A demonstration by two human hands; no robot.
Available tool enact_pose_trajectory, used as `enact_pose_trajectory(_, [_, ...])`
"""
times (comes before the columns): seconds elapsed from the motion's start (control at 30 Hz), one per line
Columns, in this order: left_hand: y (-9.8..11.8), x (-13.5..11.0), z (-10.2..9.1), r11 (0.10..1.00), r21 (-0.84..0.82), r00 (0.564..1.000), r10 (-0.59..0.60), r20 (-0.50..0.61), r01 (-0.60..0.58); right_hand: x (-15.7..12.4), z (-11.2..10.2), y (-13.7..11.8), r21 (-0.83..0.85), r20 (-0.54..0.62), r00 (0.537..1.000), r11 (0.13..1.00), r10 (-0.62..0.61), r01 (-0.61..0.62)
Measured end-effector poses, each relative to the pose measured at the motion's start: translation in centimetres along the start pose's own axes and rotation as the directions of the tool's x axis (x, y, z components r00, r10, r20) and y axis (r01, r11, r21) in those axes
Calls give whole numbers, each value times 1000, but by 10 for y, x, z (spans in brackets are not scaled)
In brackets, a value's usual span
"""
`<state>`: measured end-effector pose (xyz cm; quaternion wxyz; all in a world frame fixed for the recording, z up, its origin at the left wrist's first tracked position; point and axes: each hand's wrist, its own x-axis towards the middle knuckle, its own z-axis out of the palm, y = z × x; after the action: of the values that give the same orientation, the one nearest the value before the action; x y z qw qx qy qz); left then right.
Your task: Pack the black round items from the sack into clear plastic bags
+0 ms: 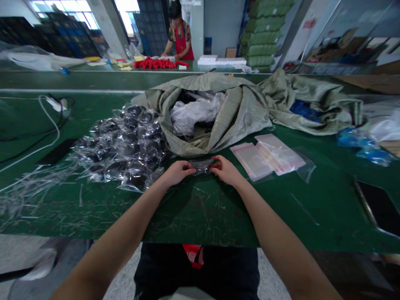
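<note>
Pinching a small clear plastic bag from both ends, with its long axis lying crosswise between the left hand and the right hand, neither hand nearer, each grip pressed together on one end. Showing something dark through the film, over the green surface, at 12 o'clock from the forearms. Heaped bagged dark items at 10 o'clock, just beside the left hand; a woven sack at 12 o'clock; flat clear bags with red strips at 2 o'clock, near the right hand; a red-aproned co-worker far off at 12 o'clock.
</note>
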<state>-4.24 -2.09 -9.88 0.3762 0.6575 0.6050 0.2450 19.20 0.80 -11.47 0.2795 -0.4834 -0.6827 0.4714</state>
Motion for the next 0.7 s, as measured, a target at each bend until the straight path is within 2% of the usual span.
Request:
enact_pose_trajectory(0.1, [7,-4,-2,991,-135,998,-9,56,16,-1,-2,-3,52,10,1000,999,-5,5])
enact_pose_trajectory(0.2, [15,-9,-4,956,-290,991,-3,132,41,-4,-4,-8,161,78,997,987,12,-24])
enact_pose_trajectory(0.33, [25,-13,-9,877,-477,990,19,141,51,-9,-4,-16,289,137,990,957,-24,-16])
enact_pose_trajectory(0.4, [31,-16,-21,850,-523,996,-18,87,61,-10,-4,-21,319,111,992,947,-54,16])
enact_pose_trajectory(0.43, [34,-17,-32,851,-524,999,-42,26,50,-10,-6,-22,324,81,995,946,-57,28])
enact_pose_trajectory(0.5, [42,-20,-62,889,-457,979,-74,-188,-21,-7,-14,-22,301,-36,998,952,-45,54])
enact_pose_trajectory(0.53, [45,-20,-80,931,-359,940,-62,-335,-66,-5,-19,-21,258,-125,991,963,-44,76])
enact_pose_trajectory(0.57, [48,-20,-100,973,-207,871,-17,-491,-98,-3,-25,-19,182,-230,972,979,-53,96])
enact_pose_trajectory(0.6, [50,-19,-119,995,-13,770,68,-634,-98,-1,-32,-17,71,-338,938,992,-74,104])
enact_pose_trajectory(0.63, [51,-16,-137,979,194,678,179,-713,-55,0,-39,-14,-65,-433,895,994,-105,85])
enact_pose_trajectory(0.67, [51,-12,-153,925,379,592,287,-753,35,1,-45,-12,-208,-503,853,977,-141,39])
enact_pose_trajectory(0.7, [49,-7,-166,842,516,571,350,-743,155,0,-51,-9,-345,-548,817,938,-178,-27])
